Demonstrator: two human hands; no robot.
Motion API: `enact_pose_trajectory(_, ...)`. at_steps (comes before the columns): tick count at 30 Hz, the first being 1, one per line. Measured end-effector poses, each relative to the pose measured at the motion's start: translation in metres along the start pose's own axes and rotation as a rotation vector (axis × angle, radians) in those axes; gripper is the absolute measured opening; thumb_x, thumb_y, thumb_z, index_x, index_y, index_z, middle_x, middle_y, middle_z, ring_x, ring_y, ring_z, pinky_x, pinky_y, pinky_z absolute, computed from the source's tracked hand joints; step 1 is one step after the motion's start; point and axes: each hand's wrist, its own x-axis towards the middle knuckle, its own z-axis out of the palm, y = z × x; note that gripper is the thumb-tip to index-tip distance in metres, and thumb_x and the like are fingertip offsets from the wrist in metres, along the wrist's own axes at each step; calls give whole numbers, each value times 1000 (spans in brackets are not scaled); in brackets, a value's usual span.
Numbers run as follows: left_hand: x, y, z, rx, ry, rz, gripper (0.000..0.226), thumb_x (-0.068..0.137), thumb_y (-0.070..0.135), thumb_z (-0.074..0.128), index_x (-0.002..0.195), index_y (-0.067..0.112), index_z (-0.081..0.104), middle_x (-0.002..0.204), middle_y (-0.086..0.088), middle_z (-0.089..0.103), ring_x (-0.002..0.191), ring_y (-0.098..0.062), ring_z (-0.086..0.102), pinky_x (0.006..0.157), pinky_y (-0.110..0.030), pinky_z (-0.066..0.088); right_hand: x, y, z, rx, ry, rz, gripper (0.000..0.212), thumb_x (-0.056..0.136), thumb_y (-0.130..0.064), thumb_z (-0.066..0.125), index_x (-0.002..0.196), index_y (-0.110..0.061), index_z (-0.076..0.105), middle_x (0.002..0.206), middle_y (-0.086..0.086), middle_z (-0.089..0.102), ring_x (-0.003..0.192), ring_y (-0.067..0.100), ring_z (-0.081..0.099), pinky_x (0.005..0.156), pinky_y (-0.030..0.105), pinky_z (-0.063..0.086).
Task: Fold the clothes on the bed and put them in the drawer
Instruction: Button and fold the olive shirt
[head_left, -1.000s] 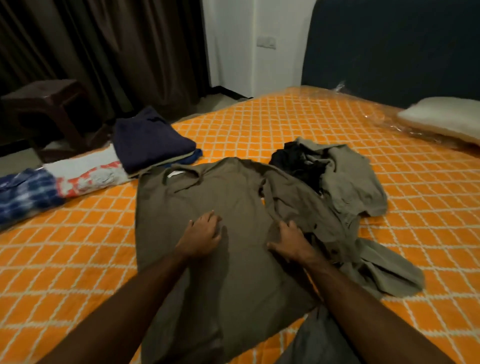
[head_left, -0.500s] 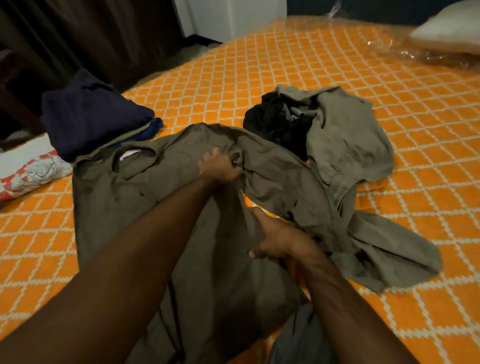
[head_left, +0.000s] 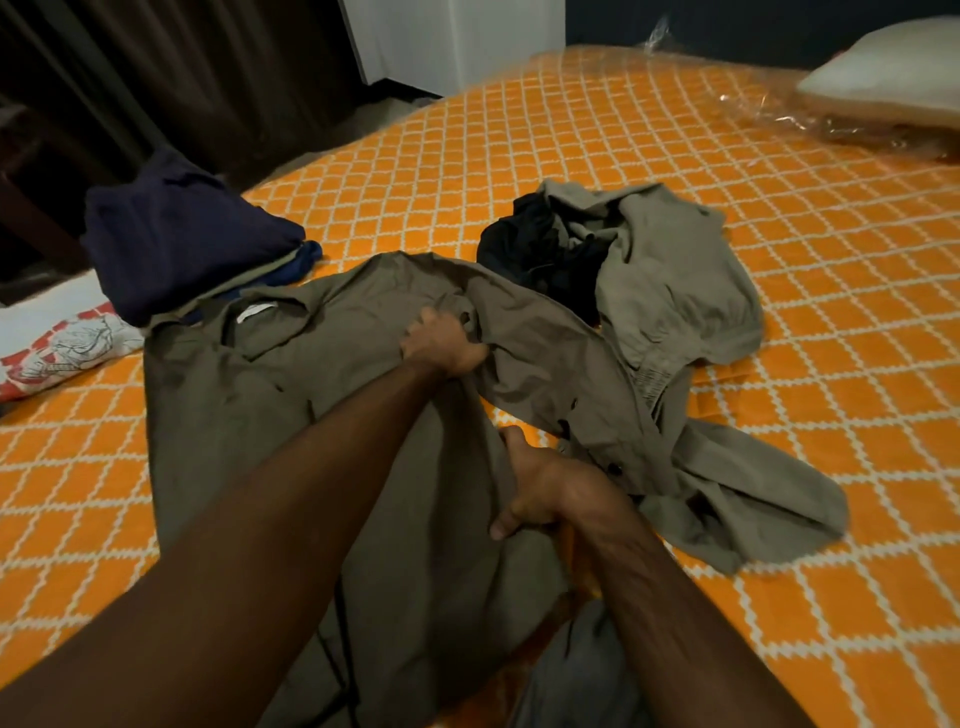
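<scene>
Olive shirt (head_left: 249, 415) is gripped by both the left hand (head_left: 441, 343) and right hand (head_left: 540, 488), and folding toward nine o'clock could, seemingly, drag the crumpled pile (head_left: 649, 291) along.

words: I can read none | olive shirt (head_left: 270, 415): small white tag at its collar, too tiny for me to read | numbers: none

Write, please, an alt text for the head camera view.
Both hands, left hand and right hand, grip an olive shirt spread on an orange patterned bed. Folded dark clothes lie at left, an unfolded pile behind.
</scene>
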Motion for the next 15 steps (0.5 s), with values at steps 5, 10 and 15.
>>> enact_pose_trajectory(5,-9,0,3,-8,14,8,88,84,46,70,150,3,28,155,-24,23,139,-42,31,112,-45,33,-9,9,3,81,-80,25,100,77,-19,87,149,-23,17,135,10,50,54,17,64,45,25,53)
enact_pose_trajectory(10,-11,-1,3,-14,93,7,74,89,46,64,143,2,38,145,-22,38,130,-38,43,106,-42,38,-10,9,5,45,-62,-27,102,77,-21,87,151,-27,16,132,10,54,79,25,70,58,32,59)
enact_pose_trajectory(15,-9,6,4,16,81,-8,69,93,38,61,144,1,34,147,-22,35,132,-38,40,109,-43,35,-4,13,10,-32,-33,-66,110,77,-29,85,157,-26,10,128,8,60,103,26,68,90,40,57)
